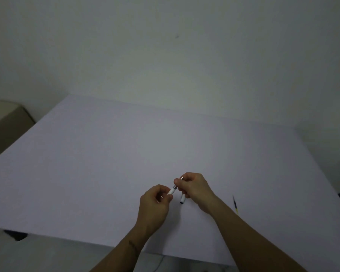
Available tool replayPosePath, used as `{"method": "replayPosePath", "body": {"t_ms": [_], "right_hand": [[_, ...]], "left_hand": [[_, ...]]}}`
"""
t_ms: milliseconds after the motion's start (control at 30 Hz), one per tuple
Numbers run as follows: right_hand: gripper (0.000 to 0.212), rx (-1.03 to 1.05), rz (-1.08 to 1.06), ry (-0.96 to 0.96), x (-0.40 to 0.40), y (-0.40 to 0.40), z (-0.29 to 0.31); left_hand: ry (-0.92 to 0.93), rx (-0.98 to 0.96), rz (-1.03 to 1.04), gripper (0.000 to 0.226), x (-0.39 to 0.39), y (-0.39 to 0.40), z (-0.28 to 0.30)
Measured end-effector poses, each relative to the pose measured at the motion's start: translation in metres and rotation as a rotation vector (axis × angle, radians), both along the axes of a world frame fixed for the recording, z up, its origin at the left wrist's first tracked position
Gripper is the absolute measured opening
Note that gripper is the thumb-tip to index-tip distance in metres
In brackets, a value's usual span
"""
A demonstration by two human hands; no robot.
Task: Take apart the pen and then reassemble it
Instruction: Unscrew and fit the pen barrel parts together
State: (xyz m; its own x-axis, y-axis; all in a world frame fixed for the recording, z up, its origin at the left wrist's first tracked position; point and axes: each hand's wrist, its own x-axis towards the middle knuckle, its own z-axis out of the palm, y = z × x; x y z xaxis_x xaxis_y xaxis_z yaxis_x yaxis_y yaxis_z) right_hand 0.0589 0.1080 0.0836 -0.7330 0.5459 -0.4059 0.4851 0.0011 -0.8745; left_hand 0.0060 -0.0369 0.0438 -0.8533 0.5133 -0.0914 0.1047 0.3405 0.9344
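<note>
Pen parts [172, 191]: no print can be made out
Table [106, 154]: plain, bears no lettering
Wall [165, 46]: unmarked by any sign

- The picture is dim and a bit grey all over.
- The brightest spot is a soft glow in the middle of the white table [165, 146].
- The corners of the picture go darker.
- Shadows are faint and soft.
- The table edges look bent and slanted.
- Everything looks a little soft and grainy, and small things are hard to make out.
</note>
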Motion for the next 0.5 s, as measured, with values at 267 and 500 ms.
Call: {"method": "replayPosePath", "body": {"t_ms": [267, 500], "right_hand": [[0.007, -0.059, -0.033, 0.071, 0.018, 0.005, 0.004], [0.012, 0.022, 0.013, -0.024, 0.02, 0.005, 0.008]], "left_hand": [[-0.004, -0.008, -0.039, 0.011, 0.004, 0.009, 0.0], [0.009, -0.003, -0.056, 0.014, 0.006, 0.011, 0.0]]}}
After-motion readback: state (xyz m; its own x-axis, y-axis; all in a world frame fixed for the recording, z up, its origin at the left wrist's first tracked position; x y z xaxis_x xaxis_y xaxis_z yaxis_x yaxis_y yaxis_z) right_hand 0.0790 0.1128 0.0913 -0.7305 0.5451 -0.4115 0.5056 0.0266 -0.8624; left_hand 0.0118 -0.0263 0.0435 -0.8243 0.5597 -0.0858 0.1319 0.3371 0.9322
